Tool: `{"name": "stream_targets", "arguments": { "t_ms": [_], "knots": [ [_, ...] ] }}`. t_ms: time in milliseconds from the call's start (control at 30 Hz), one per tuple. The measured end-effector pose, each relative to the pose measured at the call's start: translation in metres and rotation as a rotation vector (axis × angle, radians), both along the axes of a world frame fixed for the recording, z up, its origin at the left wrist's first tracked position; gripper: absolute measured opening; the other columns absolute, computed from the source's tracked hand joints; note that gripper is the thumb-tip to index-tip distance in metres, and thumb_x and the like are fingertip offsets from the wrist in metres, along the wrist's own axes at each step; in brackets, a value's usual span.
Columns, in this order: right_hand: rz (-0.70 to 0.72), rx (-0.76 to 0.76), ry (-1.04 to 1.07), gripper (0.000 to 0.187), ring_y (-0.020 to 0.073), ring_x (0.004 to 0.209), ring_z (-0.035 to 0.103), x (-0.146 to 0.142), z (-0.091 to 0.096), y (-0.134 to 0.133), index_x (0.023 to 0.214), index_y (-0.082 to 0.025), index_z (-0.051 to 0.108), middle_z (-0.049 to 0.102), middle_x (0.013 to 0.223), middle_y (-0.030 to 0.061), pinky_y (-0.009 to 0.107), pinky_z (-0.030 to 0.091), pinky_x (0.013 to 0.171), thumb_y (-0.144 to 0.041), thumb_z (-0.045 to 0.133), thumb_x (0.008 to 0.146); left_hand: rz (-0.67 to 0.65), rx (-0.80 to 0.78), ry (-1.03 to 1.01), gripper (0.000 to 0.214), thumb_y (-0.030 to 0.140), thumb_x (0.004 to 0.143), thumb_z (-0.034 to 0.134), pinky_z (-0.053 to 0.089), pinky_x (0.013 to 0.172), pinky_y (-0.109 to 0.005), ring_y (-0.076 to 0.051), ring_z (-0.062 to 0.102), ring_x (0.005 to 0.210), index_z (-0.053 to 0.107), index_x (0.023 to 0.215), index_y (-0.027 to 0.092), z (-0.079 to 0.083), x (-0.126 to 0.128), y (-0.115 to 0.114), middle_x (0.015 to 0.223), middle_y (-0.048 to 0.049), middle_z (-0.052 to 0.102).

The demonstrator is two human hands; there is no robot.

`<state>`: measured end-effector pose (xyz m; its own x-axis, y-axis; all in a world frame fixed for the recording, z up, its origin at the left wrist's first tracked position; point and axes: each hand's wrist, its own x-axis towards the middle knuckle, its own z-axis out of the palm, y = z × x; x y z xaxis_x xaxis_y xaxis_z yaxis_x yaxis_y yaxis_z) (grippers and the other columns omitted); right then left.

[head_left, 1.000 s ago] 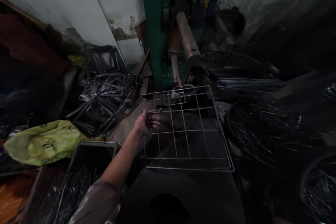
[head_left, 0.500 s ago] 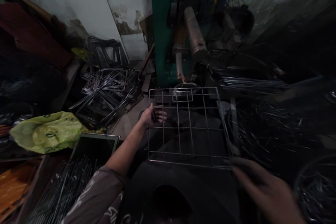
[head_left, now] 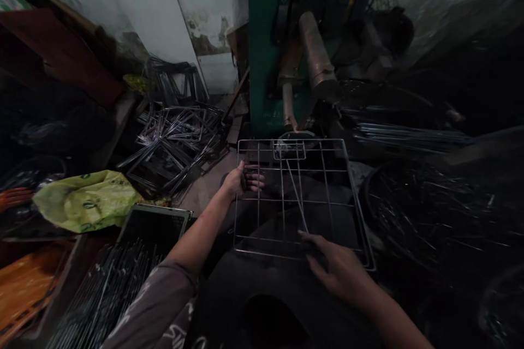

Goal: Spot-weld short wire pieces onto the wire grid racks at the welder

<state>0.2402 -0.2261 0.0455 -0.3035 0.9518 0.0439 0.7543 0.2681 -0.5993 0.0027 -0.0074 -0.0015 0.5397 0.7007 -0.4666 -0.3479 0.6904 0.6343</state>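
A rectangular wire rack (head_left: pixel 258 200) with a grid of thin rods lies in front of me, its far edge close to the machine's copper-coloured electrodes (head_left: pixel 289 106). My left hand (head_left: pixel 244 180) grips the rack's left side, thumb on the near side and fingers reaching behind the wires. Between the fingers of my right hand (head_left: pixel 338 267) is the near end of a thin metal rod (head_left: pixel 297 193). The rod slants across the grid, its far end by the small rectangular wire loop (head_left: pixel 303 158) at the rack's far edge.
The green machine (head_left: pixel 266 38) stands ahead. Wire frames (head_left: pixel 176 131) are heaped at left, near a yellow-green bag (head_left: pixel 88 202). Bundled rods (head_left: pixel 106 289) fill the lower left beside an orange item (head_left: pixel 24 289). Dark containers of wire pieces (head_left: pixel 434 212) stand at right; more rods (head_left: pixel 405 133) lie behind.
My right hand has moved left from beyond the rack's near right corner to over its near edge, and a thin metal rod now shows in it. My left hand keeps its grip.
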Motion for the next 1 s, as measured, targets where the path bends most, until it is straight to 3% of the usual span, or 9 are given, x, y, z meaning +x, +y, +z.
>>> {"name": "stream_targets", "arguments": {
  "t_ms": [233, 400, 500, 733, 1000],
  "knots": [
    [0.057, -0.104, -0.154, 0.048, 0.0205, 0.094, 0.064, -0.007, -0.007, 0.004, 0.132, -0.016, 0.043, 0.065, 0.111, 0.0103, 0.033, 0.053, 0.079, -0.026, 0.049, 0.085, 0.007, 0.001, 0.022, 0.057, 0.049, 0.094, 0.019, 0.05, 0.053, -0.031, -0.024, 0.068, 0.064, 0.047, 0.121, 0.007, -0.002, 0.001, -0.003, 0.081, -0.0169, 0.069],
    [0.122, -0.075, -0.333, 0.069, 0.0247, 0.09, 0.062, -0.016, -0.013, 0.013, 0.134, -0.014, 0.043, 0.058, 0.122, 0.0162, 0.035, 0.05, 0.073, -0.024, 0.067, 0.07, 0.008, -0.003, 0.01, 0.059, 0.052, 0.093, 0.024, 0.05, 0.053, -0.031, -0.025, 0.068, 0.065, 0.046, 0.124, 0.007, -0.008, 0.0, -0.005, 0.083, -0.0175, 0.07],
    [0.177, -0.025, -0.421, 0.067, 0.0248, 0.09, 0.06, -0.019, -0.017, 0.014, 0.129, -0.013, 0.048, 0.048, 0.135, 0.0156, 0.035, 0.049, 0.072, -0.013, 0.066, 0.064, 0.017, 0.004, 0.011, 0.058, 0.052, 0.093, 0.026, 0.051, 0.053, -0.031, -0.025, 0.069, 0.064, 0.047, 0.124, 0.008, -0.001, -0.001, -0.008, 0.081, -0.0168, 0.07],
    [0.238, 0.104, -0.367, 0.056, 0.0231, 0.091, 0.058, -0.013, -0.022, 0.005, 0.124, -0.015, 0.051, 0.056, 0.128, 0.0117, 0.036, 0.047, 0.075, -0.01, 0.056, 0.068, 0.057, 0.068, 0.004, 0.054, 0.049, 0.093, 0.029, 0.052, 0.051, -0.031, -0.025, 0.069, 0.063, 0.051, 0.118, 0.006, 0.024, -0.003, -0.018, 0.079, -0.0178, 0.07],
    [0.25, 0.217, -0.32, 0.053, 0.0218, 0.091, 0.057, -0.006, -0.023, 0.002, 0.127, -0.017, 0.047, 0.057, 0.126, 0.0106, 0.037, 0.044, 0.078, -0.009, 0.049, 0.074, 0.085, 0.105, -0.077, 0.051, 0.049, 0.09, 0.042, 0.053, 0.052, -0.03, -0.025, 0.069, 0.062, 0.052, 0.116, 0.006, 0.029, -0.004, -0.03, 0.076, -0.0162, 0.07]
  ]
}}
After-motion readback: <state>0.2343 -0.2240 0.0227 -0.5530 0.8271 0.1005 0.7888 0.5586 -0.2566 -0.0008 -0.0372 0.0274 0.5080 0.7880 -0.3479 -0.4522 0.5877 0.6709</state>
